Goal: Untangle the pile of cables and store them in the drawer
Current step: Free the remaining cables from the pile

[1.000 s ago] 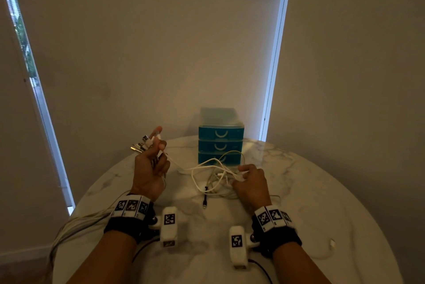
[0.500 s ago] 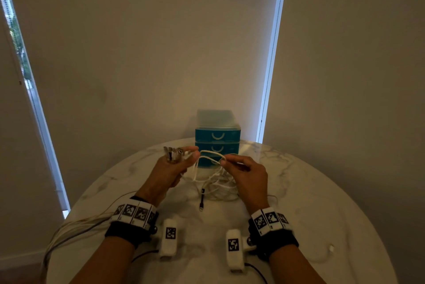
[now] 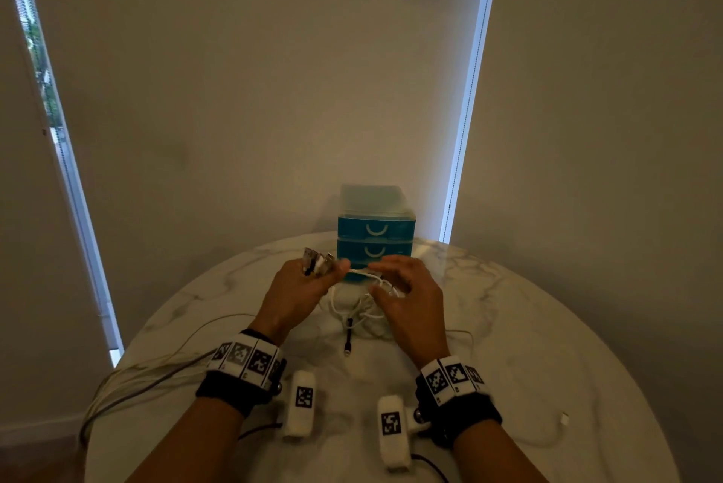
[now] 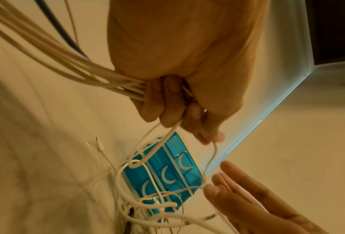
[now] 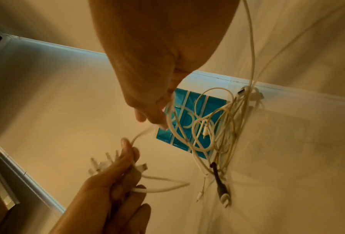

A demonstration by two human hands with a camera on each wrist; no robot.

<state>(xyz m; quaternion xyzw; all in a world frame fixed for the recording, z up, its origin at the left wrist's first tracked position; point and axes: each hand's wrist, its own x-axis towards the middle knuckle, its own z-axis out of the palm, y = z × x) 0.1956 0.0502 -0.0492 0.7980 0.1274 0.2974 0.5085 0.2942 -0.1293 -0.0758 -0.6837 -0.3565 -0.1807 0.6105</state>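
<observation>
My left hand (image 3: 326,273) is raised over the table and grips a bundle of white cables (image 4: 91,76) with their plug ends (image 3: 317,261) sticking up above the fist. My right hand (image 3: 377,279) is just to its right; its fingertips (image 5: 155,118) pinch one white cable (image 3: 360,271) that runs across to the left thumb. Below both hands lies the tangled pile of white cables (image 3: 358,312) with a black plug (image 3: 348,339) at its near side. The blue three-drawer unit (image 3: 375,243) stands behind the pile, all drawers closed.
The round marble table (image 3: 528,345) carries a loose white cable with a plug (image 3: 564,419) near its right edge. The held bundle trails off the table's left edge (image 3: 129,377). Blinds and a wall stand close behind the drawer unit.
My left hand has swung right toward the middle with its plugs. My right hand has lifted off the pile with one white cable and met the left hand in front of the drawers.
</observation>
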